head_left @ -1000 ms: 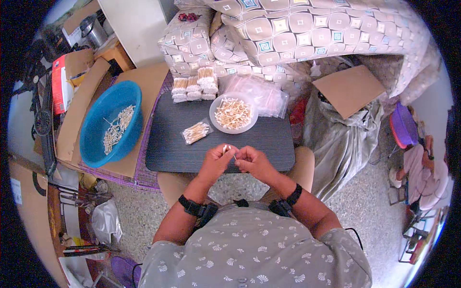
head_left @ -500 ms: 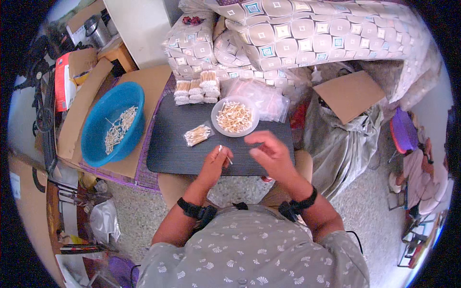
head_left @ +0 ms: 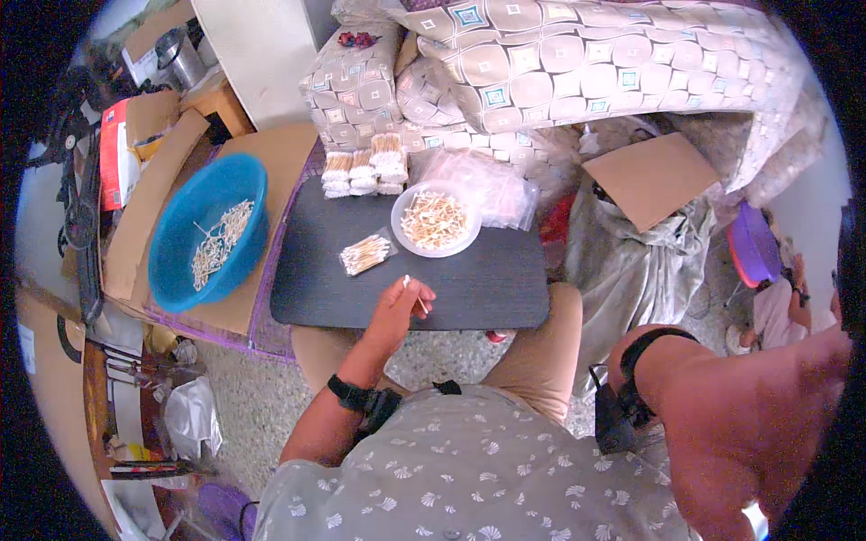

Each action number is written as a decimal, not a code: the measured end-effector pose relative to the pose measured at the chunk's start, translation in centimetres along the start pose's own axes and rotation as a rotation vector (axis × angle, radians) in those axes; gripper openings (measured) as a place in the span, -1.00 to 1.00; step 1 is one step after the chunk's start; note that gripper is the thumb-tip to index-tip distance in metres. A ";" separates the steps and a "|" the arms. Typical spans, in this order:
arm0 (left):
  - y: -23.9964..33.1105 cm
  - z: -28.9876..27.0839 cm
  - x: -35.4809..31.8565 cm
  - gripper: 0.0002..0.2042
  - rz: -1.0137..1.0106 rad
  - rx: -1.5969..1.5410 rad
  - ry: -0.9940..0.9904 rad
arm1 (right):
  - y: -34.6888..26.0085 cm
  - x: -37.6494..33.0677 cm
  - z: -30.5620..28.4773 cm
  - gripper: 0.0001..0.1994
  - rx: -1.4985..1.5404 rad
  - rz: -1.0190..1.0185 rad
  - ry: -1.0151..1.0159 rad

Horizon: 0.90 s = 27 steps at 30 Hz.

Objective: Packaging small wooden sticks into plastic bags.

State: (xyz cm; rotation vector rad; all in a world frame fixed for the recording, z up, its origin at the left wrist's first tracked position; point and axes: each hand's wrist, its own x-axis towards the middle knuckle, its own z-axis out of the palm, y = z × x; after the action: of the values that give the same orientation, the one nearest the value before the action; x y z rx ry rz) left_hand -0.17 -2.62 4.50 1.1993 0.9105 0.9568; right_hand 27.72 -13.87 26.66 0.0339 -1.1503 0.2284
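Observation:
My left hand [head_left: 394, 309] is closed around a cotton swab [head_left: 422, 306] over the near edge of the dark table. My right hand [head_left: 753, 383] is raised close in at the right side, a black strap at its wrist; its fingers cannot be made out. Ahead of my left hand lies a clear bag of cotton swabs [head_left: 366, 255]. Beyond it to the right, a white translucent bowl [head_left: 398, 236] holds a heap of loose swabs [head_left: 435, 219]. Bundles of swabs [head_left: 363, 169] are stacked at the table's far left corner.
The small black table [head_left: 487, 288] stands over my knees. Flat clear plastic bags [head_left: 505, 200] lie behind the bowl. A blue basin [head_left: 168, 275] with more swabs rests on cardboard [head_left: 290, 162] at left. A cardboard piece [head_left: 651, 180] tops a grey cloth-covered heap [head_left: 663, 261] at right.
My right hand has left the table area and swung up to the right, close to the camera. My left hand still holds the swab near the same spot.

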 end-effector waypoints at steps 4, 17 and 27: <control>0.7 0.7 -0.3 -0.60 -0.031 0.115 0.038 | -4.3 0.4 -2.8 -0.58 -0.067 -0.027 0.005; 1.6 0.9 -0.6 -0.62 -0.076 0.170 0.090 | -7.8 5.3 -1.6 -0.63 -0.321 0.023 -0.205; 0.8 0.1 -0.5 -0.68 -0.056 0.053 0.035 | 1.5 3.3 1.2 -0.67 -0.308 0.108 -0.216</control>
State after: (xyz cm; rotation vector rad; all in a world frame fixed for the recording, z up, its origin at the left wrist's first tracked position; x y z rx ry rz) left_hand -0.35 -3.04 5.32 1.1983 0.9982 0.9161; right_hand 27.61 -12.04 30.02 -0.2823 -1.3937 0.1431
